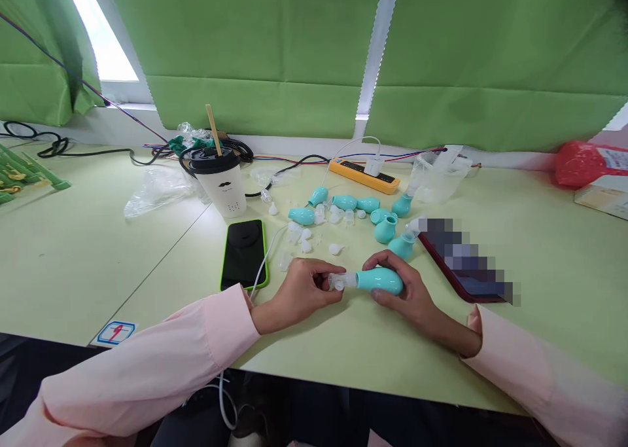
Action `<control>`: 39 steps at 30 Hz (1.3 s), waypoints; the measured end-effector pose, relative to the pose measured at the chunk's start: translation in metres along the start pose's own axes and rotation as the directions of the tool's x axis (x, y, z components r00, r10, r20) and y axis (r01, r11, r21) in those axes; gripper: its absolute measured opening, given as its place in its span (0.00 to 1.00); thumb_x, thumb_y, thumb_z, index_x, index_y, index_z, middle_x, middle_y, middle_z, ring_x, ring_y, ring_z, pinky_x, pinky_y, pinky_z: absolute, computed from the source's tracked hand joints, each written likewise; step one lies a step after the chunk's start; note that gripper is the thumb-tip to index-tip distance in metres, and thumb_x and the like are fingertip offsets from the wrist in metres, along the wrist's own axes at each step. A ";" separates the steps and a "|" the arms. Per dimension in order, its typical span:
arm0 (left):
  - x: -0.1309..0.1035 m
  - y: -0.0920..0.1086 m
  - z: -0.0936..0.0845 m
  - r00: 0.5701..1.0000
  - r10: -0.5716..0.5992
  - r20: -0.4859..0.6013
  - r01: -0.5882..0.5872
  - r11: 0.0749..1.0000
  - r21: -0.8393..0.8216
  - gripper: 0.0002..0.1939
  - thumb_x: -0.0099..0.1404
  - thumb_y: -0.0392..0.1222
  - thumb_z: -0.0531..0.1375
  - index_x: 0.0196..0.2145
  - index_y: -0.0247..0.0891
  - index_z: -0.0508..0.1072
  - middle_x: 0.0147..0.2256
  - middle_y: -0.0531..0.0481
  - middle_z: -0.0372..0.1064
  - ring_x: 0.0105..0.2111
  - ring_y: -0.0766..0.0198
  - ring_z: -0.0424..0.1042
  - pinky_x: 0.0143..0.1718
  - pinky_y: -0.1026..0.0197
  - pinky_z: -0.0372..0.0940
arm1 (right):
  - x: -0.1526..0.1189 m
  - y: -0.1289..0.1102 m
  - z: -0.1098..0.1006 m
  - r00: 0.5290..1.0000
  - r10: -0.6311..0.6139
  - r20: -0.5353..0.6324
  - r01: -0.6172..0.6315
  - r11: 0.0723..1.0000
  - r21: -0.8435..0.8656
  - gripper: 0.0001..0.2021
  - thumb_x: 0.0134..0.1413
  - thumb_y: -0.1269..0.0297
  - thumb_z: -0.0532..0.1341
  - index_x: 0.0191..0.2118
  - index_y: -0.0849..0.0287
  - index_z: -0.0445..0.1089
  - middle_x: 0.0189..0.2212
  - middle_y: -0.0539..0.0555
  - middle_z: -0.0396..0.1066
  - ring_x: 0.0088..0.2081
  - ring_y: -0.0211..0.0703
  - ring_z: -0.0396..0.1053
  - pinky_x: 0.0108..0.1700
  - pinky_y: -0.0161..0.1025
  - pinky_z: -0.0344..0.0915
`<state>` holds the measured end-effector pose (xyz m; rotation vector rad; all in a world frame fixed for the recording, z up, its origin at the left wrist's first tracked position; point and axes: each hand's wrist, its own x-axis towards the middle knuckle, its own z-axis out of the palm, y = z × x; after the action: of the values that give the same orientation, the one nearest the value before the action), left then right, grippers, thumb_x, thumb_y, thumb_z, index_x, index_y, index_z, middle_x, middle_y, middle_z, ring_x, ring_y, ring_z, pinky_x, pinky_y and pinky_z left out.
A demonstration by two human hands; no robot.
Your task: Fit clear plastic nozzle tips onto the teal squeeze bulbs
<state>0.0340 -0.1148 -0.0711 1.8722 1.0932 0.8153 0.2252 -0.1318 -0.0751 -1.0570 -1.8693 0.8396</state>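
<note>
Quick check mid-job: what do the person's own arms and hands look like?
Both arms wear long, loose, pale pink sleeves: left sleeve, right sleeve. The left cuff shows a broad band. The left hand and right hand are bare; no gloves or watch show.

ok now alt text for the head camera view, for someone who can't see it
Two hands at a table: the right hand holds a teal bulb, the left hand a clear nozzle at its end. Beyond lie more teal bulbs and clear pieces, with a cup and a phone to the left.
</note>
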 end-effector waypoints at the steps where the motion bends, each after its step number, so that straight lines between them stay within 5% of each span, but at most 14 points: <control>1: 0.000 0.000 -0.001 0.999 0.037 0.002 -0.037 0.998 0.051 0.14 0.47 0.34 0.58 0.34 0.33 0.74 0.17 0.56 0.58 0.18 0.73 0.54 0.20 0.69 0.52 | 0.000 0.000 0.000 1.000 -0.013 0.004 0.013 1.000 -0.026 0.10 0.42 0.65 0.56 0.35 0.55 0.58 0.31 0.51 0.60 0.31 0.40 0.60 0.28 0.34 0.59; 7: -0.006 0.003 -0.004 0.948 0.311 0.068 -0.311 0.863 0.397 0.14 0.54 0.41 0.55 0.37 0.36 0.72 0.20 0.52 0.59 0.19 0.71 0.57 0.22 0.67 0.54 | -0.002 -0.004 0.002 0.997 -0.074 -0.003 0.073 0.986 -0.148 0.11 0.41 0.69 0.56 0.35 0.54 0.57 0.31 0.50 0.61 0.33 0.41 0.62 0.31 0.36 0.60; 10: -0.007 0.004 -0.005 0.923 0.378 0.078 -0.364 0.785 0.501 0.15 0.57 0.45 0.52 0.40 0.37 0.70 0.32 0.45 0.63 0.27 0.66 0.62 0.27 0.65 0.58 | -0.002 -0.005 0.001 0.997 -0.074 -0.017 0.070 0.985 -0.155 0.10 0.42 0.69 0.56 0.34 0.54 0.58 0.31 0.50 0.61 0.32 0.40 0.61 0.31 0.35 0.60; 14: -0.004 0.004 -0.005 0.905 0.394 0.161 -0.425 0.809 0.406 0.16 0.61 0.40 0.47 0.46 0.35 0.64 0.40 0.43 0.64 0.37 0.62 0.65 0.37 0.63 0.60 | -0.002 -0.005 0.000 0.995 -0.086 -0.042 0.079 0.987 -0.141 0.09 0.42 0.69 0.56 0.33 0.55 0.58 0.30 0.50 0.61 0.30 0.39 0.60 0.29 0.34 0.59; 29: -0.006 0.008 -0.009 0.844 0.386 0.372 -0.513 0.783 0.351 0.17 0.64 0.42 0.43 0.44 0.28 0.62 0.27 0.47 0.62 0.28 0.65 0.60 0.30 0.64 0.55 | -0.006 -0.009 -0.001 0.980 -0.198 -0.008 0.183 0.924 -0.336 0.13 0.38 0.70 0.58 0.33 0.54 0.57 0.27 0.48 0.63 0.26 0.37 0.63 0.29 0.34 0.59; 39: -0.004 0.005 -0.008 0.802 0.444 0.399 -0.588 0.707 0.393 0.16 0.64 0.39 0.44 0.43 0.27 0.62 0.27 0.47 0.60 0.27 0.66 0.59 0.29 0.65 0.56 | -0.005 -0.005 0.003 0.989 -0.148 -0.001 0.140 0.939 -0.312 0.12 0.36 0.71 0.58 0.32 0.55 0.57 0.26 0.47 0.63 0.26 0.36 0.63 0.30 0.33 0.59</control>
<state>0.0277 -0.1179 -0.0638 2.7285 0.6148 0.5577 0.2227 -0.1391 -0.0736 -1.0955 -2.0756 0.4521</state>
